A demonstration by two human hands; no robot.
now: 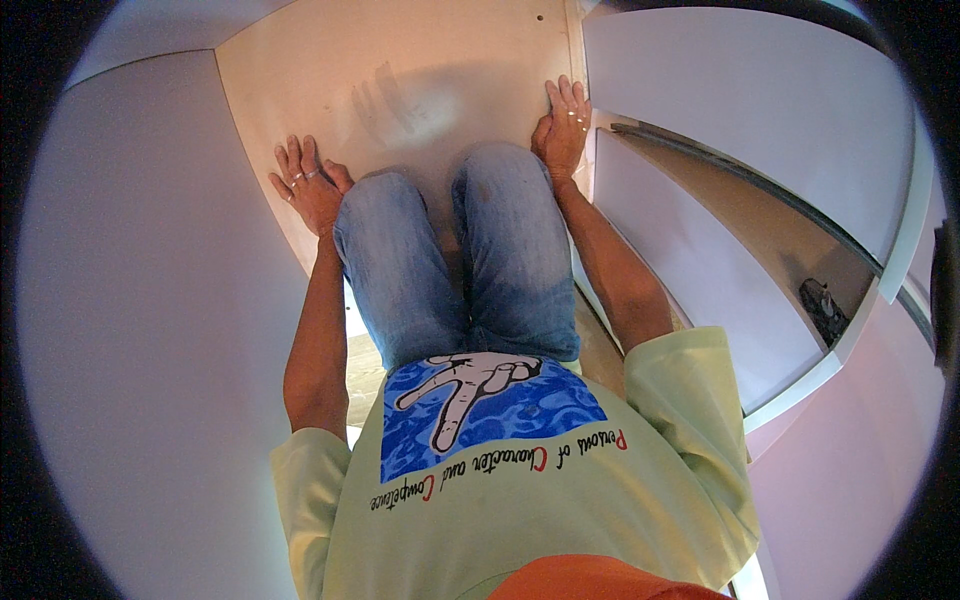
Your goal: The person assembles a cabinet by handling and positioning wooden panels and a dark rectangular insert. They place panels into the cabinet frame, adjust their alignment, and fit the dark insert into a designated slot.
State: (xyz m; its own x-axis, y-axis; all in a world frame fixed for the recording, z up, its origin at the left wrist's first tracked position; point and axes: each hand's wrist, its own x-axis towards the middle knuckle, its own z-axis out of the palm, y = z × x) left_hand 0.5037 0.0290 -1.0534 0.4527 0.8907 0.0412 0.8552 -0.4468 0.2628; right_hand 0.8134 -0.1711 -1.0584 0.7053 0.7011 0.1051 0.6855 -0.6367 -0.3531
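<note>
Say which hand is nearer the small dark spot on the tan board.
Right. The right hand lies at the right edge of the tan board, below and slightly right of the dark spot in the picture; the left hand lies at the left edge, farther away.

We see moderate, uneven light. A whitish glare sits near the middle of the wooden panel [300, 80], with a soft grey shadow band just above it; the wood glows warm, while the left-hand panel [150, 300] looks dim and mauve. Bright light shows beside the jeans [390, 260]. The fisheye bends the edges of the right-hand panels [750, 80], and black vignetting rings our view; the shirt [520, 510] looks fairly sharp.
</note>
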